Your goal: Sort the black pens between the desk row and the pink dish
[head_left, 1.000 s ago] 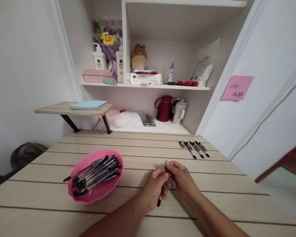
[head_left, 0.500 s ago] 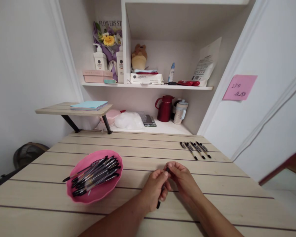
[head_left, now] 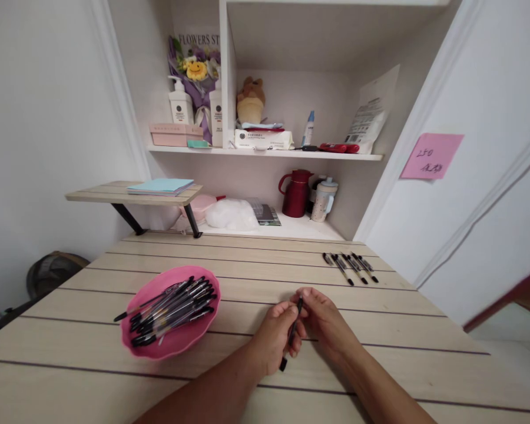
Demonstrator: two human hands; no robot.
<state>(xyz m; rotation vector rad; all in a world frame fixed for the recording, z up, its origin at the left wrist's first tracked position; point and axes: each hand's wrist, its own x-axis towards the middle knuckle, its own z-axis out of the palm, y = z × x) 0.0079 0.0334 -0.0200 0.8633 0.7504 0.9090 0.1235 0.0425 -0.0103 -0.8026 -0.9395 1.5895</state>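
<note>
Between my two hands, over the middle of the table, a black pen (head_left: pixel 295 327) is held at a slant. My left hand (head_left: pixel 274 335) is closed round its barrel, and the dark lower end sticks out below the fingers. At the upper end, the thumb and fingers of my right hand (head_left: pixel 320 315) are pinched together on the pen's tip. A pink bowl (head_left: pixel 176 352) full of pens (head_left: pixel 176 312) stands to the left of my hands. Several more pens (head_left: pixel 353 268) lie in a row on the table at the back right.
Behind the slatted table (head_left: pixel 247 271) is a white shelf unit (head_left: pixel 265 154). A small raised stand (head_left: pixel 101 193) with blue paper (head_left: pixel 161 186) is at the back left. A red jug (head_left: pixel 295 194) and a light cup (head_left: pixel 324 200) stand at the back.
More of the pen's upper part shows between my hands, as the fingers have shifted slightly round it. The bowl and the row of pens stay put.
</note>
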